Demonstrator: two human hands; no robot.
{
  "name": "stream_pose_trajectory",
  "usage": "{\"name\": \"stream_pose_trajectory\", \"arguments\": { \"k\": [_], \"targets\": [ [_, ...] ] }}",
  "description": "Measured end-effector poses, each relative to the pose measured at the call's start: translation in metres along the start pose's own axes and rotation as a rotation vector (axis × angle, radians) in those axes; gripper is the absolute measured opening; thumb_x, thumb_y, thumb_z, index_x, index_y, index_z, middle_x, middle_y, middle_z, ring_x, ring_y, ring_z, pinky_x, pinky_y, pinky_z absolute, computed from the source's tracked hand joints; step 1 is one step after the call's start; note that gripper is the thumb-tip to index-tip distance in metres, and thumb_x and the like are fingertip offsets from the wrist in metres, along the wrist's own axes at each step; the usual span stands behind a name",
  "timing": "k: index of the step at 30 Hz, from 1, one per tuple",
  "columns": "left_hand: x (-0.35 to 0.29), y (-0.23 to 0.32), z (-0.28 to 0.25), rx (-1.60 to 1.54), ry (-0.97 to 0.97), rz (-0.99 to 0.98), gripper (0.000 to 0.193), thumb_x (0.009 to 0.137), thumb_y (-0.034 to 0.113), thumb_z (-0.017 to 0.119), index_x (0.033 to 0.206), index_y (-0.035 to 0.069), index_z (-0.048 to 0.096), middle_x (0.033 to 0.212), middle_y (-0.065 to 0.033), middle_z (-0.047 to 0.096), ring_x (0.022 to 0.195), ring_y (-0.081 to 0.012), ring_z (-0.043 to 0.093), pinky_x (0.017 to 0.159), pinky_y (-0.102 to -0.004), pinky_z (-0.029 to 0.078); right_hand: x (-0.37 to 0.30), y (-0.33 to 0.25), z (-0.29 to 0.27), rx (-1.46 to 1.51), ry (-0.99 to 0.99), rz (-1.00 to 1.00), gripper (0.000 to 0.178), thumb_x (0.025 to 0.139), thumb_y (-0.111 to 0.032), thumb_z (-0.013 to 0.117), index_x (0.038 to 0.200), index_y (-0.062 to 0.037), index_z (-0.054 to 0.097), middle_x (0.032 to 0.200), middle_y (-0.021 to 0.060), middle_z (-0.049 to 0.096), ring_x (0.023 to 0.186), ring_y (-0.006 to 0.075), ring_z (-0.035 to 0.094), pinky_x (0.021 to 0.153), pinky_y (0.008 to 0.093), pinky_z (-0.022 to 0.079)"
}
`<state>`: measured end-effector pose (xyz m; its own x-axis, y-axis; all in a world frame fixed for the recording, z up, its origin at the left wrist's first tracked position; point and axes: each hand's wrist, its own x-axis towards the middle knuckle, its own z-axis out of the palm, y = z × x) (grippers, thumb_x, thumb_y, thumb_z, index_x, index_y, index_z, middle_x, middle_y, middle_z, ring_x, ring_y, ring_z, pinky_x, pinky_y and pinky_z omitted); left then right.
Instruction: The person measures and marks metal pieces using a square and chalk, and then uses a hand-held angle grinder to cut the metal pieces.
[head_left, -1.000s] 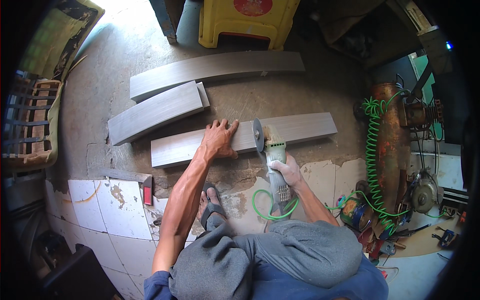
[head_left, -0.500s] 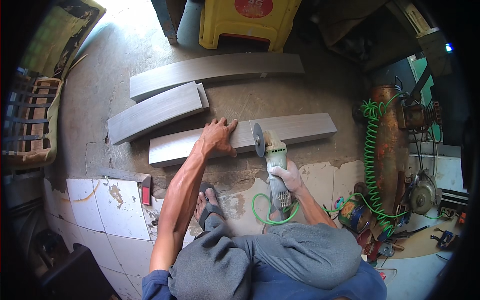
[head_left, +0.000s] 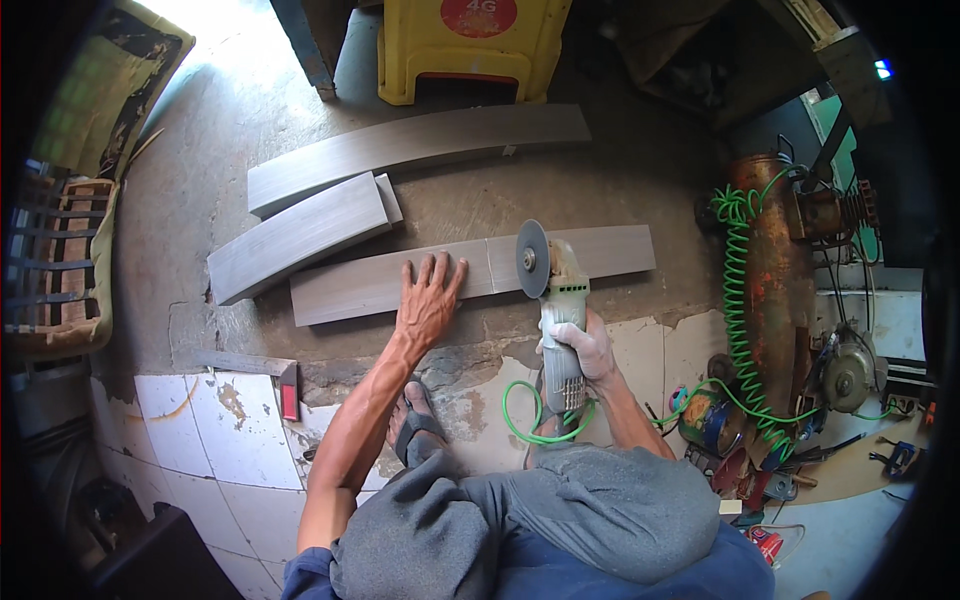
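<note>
Fingers (head_left: 440, 278) of our left hand (head_left: 425, 312) lie straight and slightly parted on top of the nearest metal bar (head_left: 350, 284), so this hand is spread wide over the bar. The bar rests on the floor (head_left: 600, 190) in front of us, running from left to right, with its right end a little farther from us. A thin pale line (head_left: 489, 266) crosses its top just to the right of our fingers.

Our right hand (head_left: 588, 350) is wrapped around the body of a grinder (head_left: 568, 310), thumb and fingers closed on it. The grinder's round grey disc (head_left: 533, 260) stands to the right of the pale line, in front of the bar in our view; we cannot tell whether it touches the metal. Near the grinder's lower end, a green cord (head_left: 515, 432) bends in a loop.

Beyond our left hand lies a shorter bar (head_left: 300, 238), tilted up toward the right, with a small strip showing past its right end. Behind that, a long bar (head_left: 420, 152) stretches toward the yellow stool (head_left: 470, 55). Closer to us on the left, a metal square (head_left: 245, 363) with a red patch lies by the white tiles (head_left: 238, 425). To our right, a coiled green hose (head_left: 737, 310) hangs beside a rusty tank (head_left: 772, 290).
</note>
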<state>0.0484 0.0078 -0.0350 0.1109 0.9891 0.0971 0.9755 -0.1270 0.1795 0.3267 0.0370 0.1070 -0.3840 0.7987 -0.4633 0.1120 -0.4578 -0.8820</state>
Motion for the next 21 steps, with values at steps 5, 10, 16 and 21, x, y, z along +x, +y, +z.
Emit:
{"name": "stream_pose_trajectory", "arguments": {
  "k": [5, 10, 16, 21],
  "targets": [
    [0.023, 0.001, -0.023, 0.016, -0.084, -0.032, 0.092, 0.088, 0.028, 0.076, 0.167, 0.028, 0.028, 0.156, -0.0212, 0.042, 0.147, -0.0428, 0.038, 0.112, -0.0745, 0.03, -0.005, 0.003, -0.01, 0.041, 0.006, -0.027, 0.046, 0.084, -0.026, 0.07, 0.116, 0.0048, 0.06, 0.097, 0.0138, 0.067, 0.075, 0.0226, 0.072, 0.067, 0.0356, 0.06],
    [0.04, -0.016, -0.038, -0.093, -0.364, -0.071, 0.125, 0.063, 0.015, 0.085, 0.168, 0.03, 0.021, 0.143, -0.0182, 0.05, 0.135, -0.0407, 0.048, 0.112, -0.0746, 0.031, -0.008, -0.001, -0.009, 0.078, 0.003, 0.004, 0.039, 0.086, -0.022, 0.071, 0.113, 0.0034, 0.06, 0.093, 0.0116, 0.065, 0.071, 0.0216, 0.07, 0.067, 0.0355, 0.058],
    [0.032, -0.011, -0.042, -0.154, -0.353, -0.08, 0.122, 0.061, 0.015, 0.087, 0.166, 0.026, 0.026, 0.141, -0.017, 0.053, 0.135, -0.0379, 0.05, 0.111, -0.0734, 0.033, 0.0, 0.018, -0.003, 0.047, 0.018, 0.085, 0.037, 0.085, -0.02, 0.073, 0.111, 0.0025, 0.06, 0.088, 0.0102, 0.065, 0.07, 0.0199, 0.07, 0.063, 0.0343, 0.059],
    [0.024, -0.007, -0.039, -0.147, -0.3, -0.102, 0.121, 0.062, 0.013, 0.087, 0.166, 0.026, 0.027, 0.14, -0.0161, 0.054, 0.134, -0.0372, 0.05, 0.111, -0.0733, 0.033, 0.009, 0.036, -0.003, -0.049, 0.023, 0.133, 0.037, 0.084, -0.021, 0.073, 0.11, 0.002, 0.06, 0.084, 0.0092, 0.065, 0.067, 0.0195, 0.07, 0.061, 0.0343, 0.059]
  ]
}}
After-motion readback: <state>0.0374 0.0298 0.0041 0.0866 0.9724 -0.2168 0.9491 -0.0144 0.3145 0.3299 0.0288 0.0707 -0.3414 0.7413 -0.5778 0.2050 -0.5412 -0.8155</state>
